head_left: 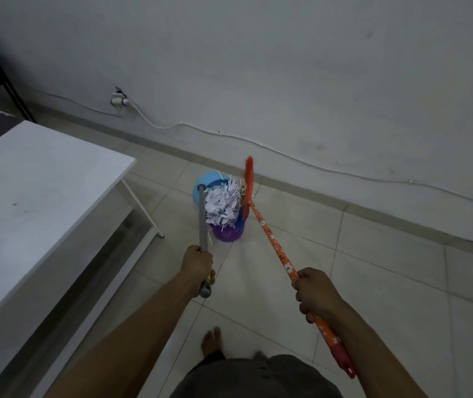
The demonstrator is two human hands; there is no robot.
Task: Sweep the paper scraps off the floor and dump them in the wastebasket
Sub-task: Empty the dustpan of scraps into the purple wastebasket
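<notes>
Dumping looks like the step you are in. Your left hand (198, 267) is wrapped tight round the near end of the grey dustpan handle (202, 225). The blue dustpan (205, 182) at its far end sits tipped over the purple wastebasket (228, 232). The basket stands on the tiled floor (373, 268) near the wall, just right of the white table's (42, 182) far corner.

The paper scraps (223, 203) form a white heap across the mouth of the basket, between the pan and the broom head. Whether they rest in the pan, in the basket or both cannot be told from this angle. Your right hand (312, 294) is clenched on the orange patterned broom handle (272, 239). Its red-orange broom head (249, 185) is raised against the right side of the heap, touching it or just beside it.

Judging by the floor you can see, the sweeping is done. No loose scraps show on the tiles around your bare foot (210, 340) or toward the wall. What is left appears to be the last of the tipping, getting the heap down inside the basket. It stands higher than the rim and a few strips hang over the near edge, so some may spill onto the floor and need a second pass.
</notes>
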